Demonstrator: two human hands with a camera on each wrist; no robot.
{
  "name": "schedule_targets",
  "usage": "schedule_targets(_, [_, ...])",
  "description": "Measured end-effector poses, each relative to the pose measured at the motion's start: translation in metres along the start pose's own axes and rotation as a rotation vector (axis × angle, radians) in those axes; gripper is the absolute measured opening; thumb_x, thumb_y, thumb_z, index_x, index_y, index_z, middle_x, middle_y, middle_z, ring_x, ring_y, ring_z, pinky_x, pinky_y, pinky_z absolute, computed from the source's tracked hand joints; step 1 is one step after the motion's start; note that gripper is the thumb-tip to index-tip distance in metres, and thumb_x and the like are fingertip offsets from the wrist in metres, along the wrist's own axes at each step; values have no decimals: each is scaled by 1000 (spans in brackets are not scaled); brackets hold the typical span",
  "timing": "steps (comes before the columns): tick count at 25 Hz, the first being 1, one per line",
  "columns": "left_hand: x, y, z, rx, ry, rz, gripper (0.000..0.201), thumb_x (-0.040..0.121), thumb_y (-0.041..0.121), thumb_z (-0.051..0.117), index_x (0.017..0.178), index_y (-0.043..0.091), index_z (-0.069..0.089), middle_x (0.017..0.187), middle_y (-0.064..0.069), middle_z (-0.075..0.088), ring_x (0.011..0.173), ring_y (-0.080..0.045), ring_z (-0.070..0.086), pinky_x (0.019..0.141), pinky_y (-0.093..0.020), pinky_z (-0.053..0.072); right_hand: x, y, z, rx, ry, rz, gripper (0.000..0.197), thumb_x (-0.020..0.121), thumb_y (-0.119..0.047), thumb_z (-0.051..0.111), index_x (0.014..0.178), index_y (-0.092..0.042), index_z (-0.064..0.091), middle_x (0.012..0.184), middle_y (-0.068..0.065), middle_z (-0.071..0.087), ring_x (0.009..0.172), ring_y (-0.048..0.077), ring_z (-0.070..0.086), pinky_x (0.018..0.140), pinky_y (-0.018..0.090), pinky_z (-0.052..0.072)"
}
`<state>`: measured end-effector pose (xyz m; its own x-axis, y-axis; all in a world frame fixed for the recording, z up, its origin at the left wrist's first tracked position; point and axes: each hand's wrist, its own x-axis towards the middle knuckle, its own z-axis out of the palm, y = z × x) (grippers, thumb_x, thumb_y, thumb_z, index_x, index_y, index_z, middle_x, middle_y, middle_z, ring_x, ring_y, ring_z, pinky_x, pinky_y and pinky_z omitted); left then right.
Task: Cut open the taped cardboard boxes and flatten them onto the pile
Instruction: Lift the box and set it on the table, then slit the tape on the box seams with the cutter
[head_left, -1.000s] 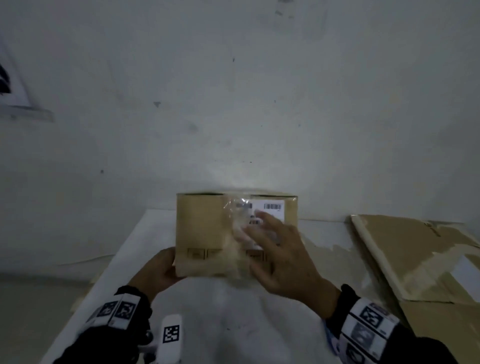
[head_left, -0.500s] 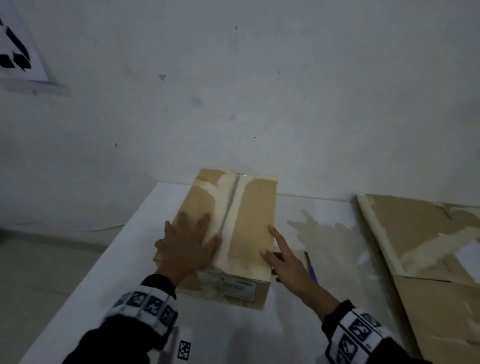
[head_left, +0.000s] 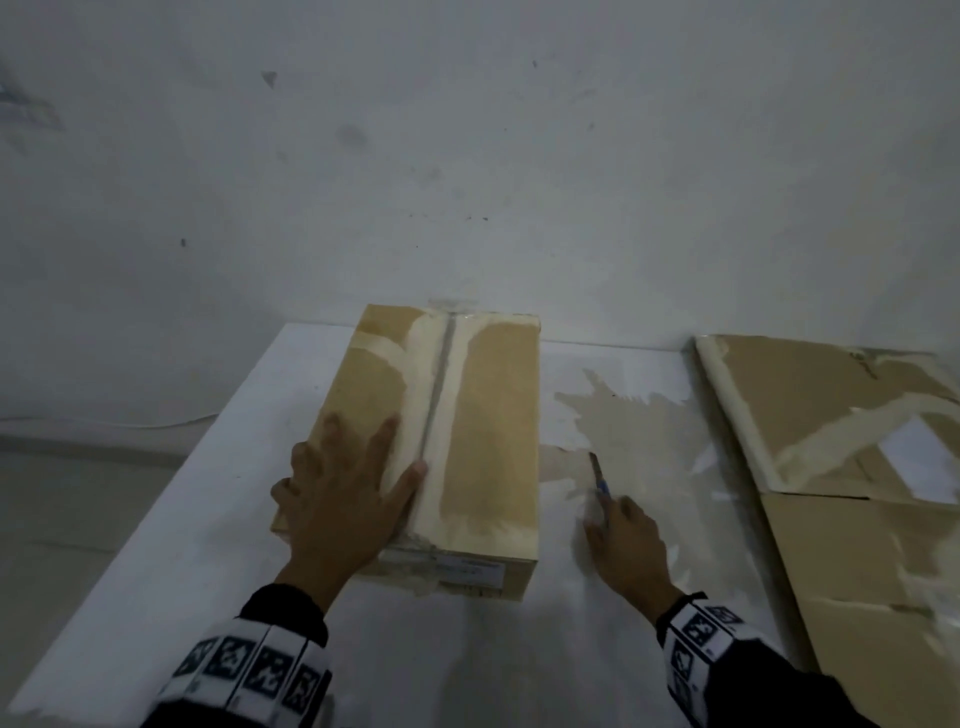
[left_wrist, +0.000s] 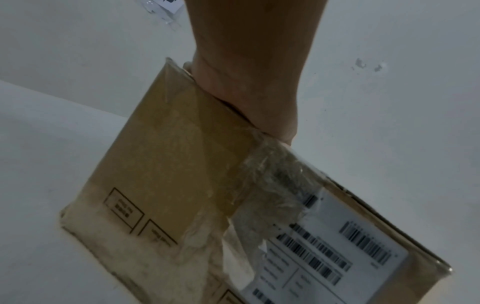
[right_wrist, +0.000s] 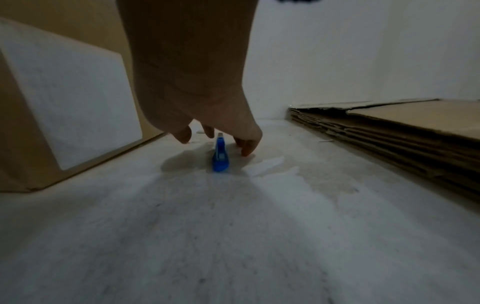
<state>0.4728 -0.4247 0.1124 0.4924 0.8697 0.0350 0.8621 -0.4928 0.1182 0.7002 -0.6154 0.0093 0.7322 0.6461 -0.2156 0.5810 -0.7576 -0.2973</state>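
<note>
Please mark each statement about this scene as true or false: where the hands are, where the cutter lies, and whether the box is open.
1. The left hand lies flat on top of the box. True.
2. The box is already cut open. False: tape still covers its top seam.
3. The right hand holds the cutter in the air. False: the cutter lies on the table, with the fingers reaching down around it.
4. A pile of flattened cardboard lies right of the box. True.
5. The cutter is red. False: it is blue.
</note>
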Motion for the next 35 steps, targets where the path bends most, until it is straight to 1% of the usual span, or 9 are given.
schedule_targets(6, [8,2,0,-6,-21,-3,83,63,86,-4,141,59,10,156,-7,10,127,-36,24,99,-52,26,12,-13,10,-34,75,19,31,90,-3,41,112,-7,61,110,13,59,99,32,56,82,34,45])
schedule_targets(9, [10,2,-4,12,-23,12,85,61,86,-5,141,58,9,155,-7,12,125,-38,26,98,-52,27,11,-26,1,225,76,100,15,83,0,54,94,-8,49,92,14,60,82,30,58,67,34,45])
schedule_targets(15, [31,-13,-17,139,1,216,98,67,86,-8,144,39,31,133,-20,37,99,-41,46,78,-46,44,35,-70,-70,661,227,188,31,82,-5,63,112,-7,54,90,11,64,70,24,56,54,24,39])
schedule_targets(20, [82,-46,-30,-26,-54,274,101,64,85,-6,133,21,30,113,-3,36,71,-19,55,58,-27,45,58,-125,-144,983,348,144,17,89,-10,52,104,-13,59,83,10,59,60,19,49,50,27,39])
schedule_targets(22, [110,-56,-31,-115,-78,247,97,73,86,5,139,17,27,117,-7,43,79,-25,61,65,-32,50,67,-149,-157,970,350,103,14,94,-20,50,100,-13,61,81,6,57,61,17,47,51,28,38])
schedule_targets(26, [161,-46,-35,-381,-131,211,63,92,46,49,141,13,27,129,-14,42,107,-34,53,88,-40,44,85,-198,-145,891,181,98,20,97,-17,43,96,-6,60,70,7,54,55,18,45,48,27,36])
schedule_targets(29, [178,-25,-28,-360,-256,370,80,82,61,44,143,13,27,138,-13,33,121,-35,41,100,-38,36,95,-225,-132,734,11,83,20,97,-13,40,84,-4,52,66,10,55,52,21,50,48,30,45])
schedule_targets(31, [178,-21,-26,-213,-469,524,107,65,78,27,147,10,19,147,-13,22,132,-34,30,109,-34,25,102,-234,-127,487,-55,19,25,95,-11,44,70,-7,45,71,12,59,60,25,56,63,35,52])
schedule_targets(35, [191,-28,-57,-24,-740,569,87,93,53,48,151,11,-2,154,-17,-14,134,-34,35,111,-34,28,111,-239,-122,313,-89,-40,27,97,-17,38,70,-14,36,63,5,60,52,13,49,54,24,43])
